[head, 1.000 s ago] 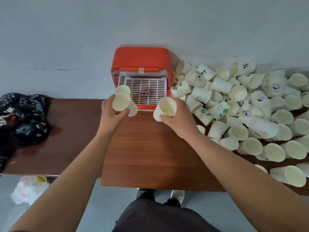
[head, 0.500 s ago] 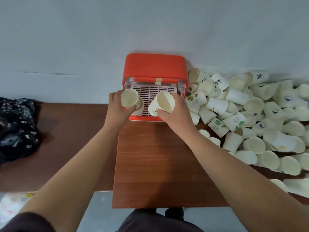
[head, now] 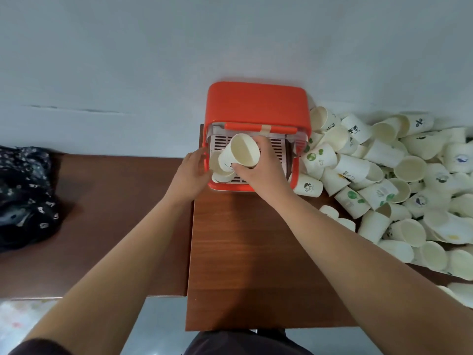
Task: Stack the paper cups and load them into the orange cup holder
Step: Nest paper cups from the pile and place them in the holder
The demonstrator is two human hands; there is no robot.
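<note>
The right hand's fingers (head: 252, 147) are wrapping a tilted paper cup (head: 239, 153) over the grille of the orange cup holder (head: 257, 103), while the left hand (head: 190, 172), fingers loosely spread, is steadying lower cups (head: 222, 174), which could jam or topple if nested crooked.
</note>
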